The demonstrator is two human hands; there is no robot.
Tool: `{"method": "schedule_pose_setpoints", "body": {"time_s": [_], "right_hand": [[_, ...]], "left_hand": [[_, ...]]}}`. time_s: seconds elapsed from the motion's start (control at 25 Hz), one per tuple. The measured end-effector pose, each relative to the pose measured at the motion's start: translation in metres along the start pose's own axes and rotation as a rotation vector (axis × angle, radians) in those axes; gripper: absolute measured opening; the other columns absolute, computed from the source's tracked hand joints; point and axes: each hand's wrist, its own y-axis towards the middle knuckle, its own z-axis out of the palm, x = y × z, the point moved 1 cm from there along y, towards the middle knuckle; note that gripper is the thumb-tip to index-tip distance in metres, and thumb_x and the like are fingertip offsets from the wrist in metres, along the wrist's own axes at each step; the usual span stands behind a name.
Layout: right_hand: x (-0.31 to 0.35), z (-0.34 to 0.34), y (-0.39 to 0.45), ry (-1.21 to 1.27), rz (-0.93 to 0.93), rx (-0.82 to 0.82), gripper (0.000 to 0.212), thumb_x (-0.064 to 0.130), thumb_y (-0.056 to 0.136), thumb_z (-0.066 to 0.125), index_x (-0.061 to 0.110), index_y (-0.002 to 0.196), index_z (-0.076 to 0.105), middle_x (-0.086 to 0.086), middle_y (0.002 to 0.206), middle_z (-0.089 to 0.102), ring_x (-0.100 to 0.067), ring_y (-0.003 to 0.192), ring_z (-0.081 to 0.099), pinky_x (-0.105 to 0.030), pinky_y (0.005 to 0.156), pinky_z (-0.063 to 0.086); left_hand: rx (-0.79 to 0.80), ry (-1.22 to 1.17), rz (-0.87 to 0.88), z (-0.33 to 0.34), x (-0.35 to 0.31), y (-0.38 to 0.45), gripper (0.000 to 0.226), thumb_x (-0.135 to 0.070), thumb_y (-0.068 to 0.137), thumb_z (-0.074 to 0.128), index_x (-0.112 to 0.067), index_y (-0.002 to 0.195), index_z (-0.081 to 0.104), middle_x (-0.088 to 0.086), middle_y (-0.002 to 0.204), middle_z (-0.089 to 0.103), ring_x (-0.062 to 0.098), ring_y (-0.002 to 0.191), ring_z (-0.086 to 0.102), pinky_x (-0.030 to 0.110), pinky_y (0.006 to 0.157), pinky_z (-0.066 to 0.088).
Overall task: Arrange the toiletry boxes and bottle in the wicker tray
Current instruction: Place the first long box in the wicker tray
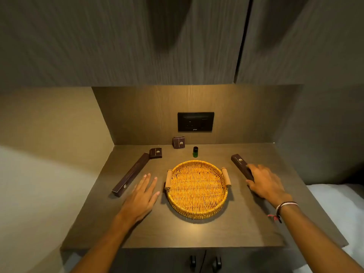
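Note:
An oval wicker tray with two wooden handles sits in the middle of the dark counter, with nothing in it. A long brown box lies to its left, a small square box just behind that. Another small box leans against the back wall. A small green bottle with a black cap stands behind the tray. My right hand curls over the near end of a second long box right of the tray. My left hand lies flat and open between the left long box and the tray.
A black socket plate is set in the back wall. Cabinet doors hang overhead. The counter is walled at the back and both sides. White fabric lies to the right of the counter, and two dark handles show below its front edge.

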Motion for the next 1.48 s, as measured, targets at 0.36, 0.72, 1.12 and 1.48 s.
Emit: {"method": "schedule_pose_setpoints", "body": {"time_s": [0.36,0.72,1.12,1.48], "right_hand": [[-0.004,-0.012,0.023,0.145,0.214,0.004,0.047,0.029,0.083,0.073,0.023,0.126,0.055,-0.014,0.114,0.065,-0.036,0.105,0.065,-0.047,0.084,0.056],[0.088,-0.076,0.035,0.507,-0.055,0.056,0.086,0.026,0.072,0.087,0.028,0.144,0.038,-0.012,0.122,0.056,-0.031,0.104,0.063,-0.031,0.066,0.058],[0.141,-0.032,0.019,-0.003,-0.091,0.088,0.068,0.027,0.085,0.076,0.013,0.140,0.039,-0.011,0.122,0.064,-0.032,0.114,0.065,-0.047,0.093,0.051],[0.145,-0.051,0.049,0.078,-0.157,0.047,0.044,0.036,0.089,0.074,0.015,0.123,0.056,-0.010,0.122,0.065,-0.030,0.112,0.062,-0.047,0.093,0.054]], "left_hand": [[-0.144,0.009,0.002,0.014,0.014,0.008,0.071,-0.066,0.093,0.016,-0.033,0.155,0.012,0.003,0.165,0.011,0.015,0.152,0.009,0.037,0.122,0.006],[-0.173,-0.041,0.002,0.017,0.017,0.009,0.070,-0.067,0.093,0.020,-0.034,0.154,0.018,0.003,0.164,0.017,0.014,0.151,0.012,0.038,0.122,0.009],[-0.186,-0.079,0.008,0.015,0.016,0.008,0.070,-0.068,0.092,0.023,-0.034,0.154,0.020,0.001,0.164,0.017,0.009,0.149,0.008,0.035,0.121,0.007],[-0.182,-0.092,-0.002,0.014,0.016,0.007,0.070,-0.069,0.092,0.022,-0.037,0.154,0.017,-0.002,0.165,0.015,0.007,0.149,0.005,0.034,0.121,0.005]]}}
